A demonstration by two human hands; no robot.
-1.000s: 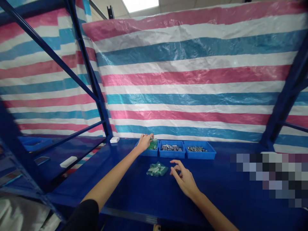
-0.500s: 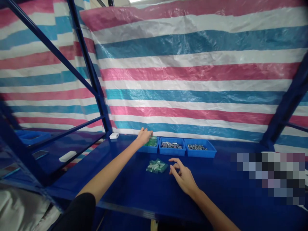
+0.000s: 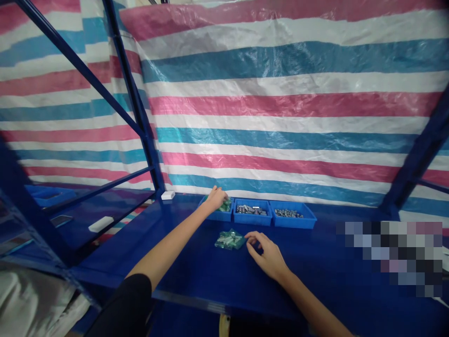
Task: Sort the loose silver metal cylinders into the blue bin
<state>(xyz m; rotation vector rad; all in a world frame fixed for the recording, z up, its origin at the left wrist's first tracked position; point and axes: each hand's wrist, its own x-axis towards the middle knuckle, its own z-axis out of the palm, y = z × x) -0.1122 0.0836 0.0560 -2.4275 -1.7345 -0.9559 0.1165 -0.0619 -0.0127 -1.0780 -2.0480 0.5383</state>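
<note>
My left hand point(image 3: 217, 198) reaches into the left blue bin point(image 3: 214, 216), its fingers bent down and closed among green plastic bags point(image 3: 226, 204). What they pinch is hidden by the hand. Low over the table, my right hand point(image 3: 267, 252) is loosely curved, with thumb and fingers apart and nothing between them. Its fingertips are beside a clear greenish bag of small metal parts point(image 3: 229, 239), which lies on the blue table; whether they touch it I cannot tell.
A middle blue bin point(image 3: 252, 219) holds short metal cylinders, and a right blue bin point(image 3: 293, 222) holds small metal parts. A white box point(image 3: 168, 195) sits by the left post. Blue frame posts and a striped sheet point(image 3: 280, 140) enclose the table.
My left hand has moved slightly right and its fingers have dipped deeper among the green bags. The fingers of my right hand have curled a little. The bag on the table stays put.
</note>
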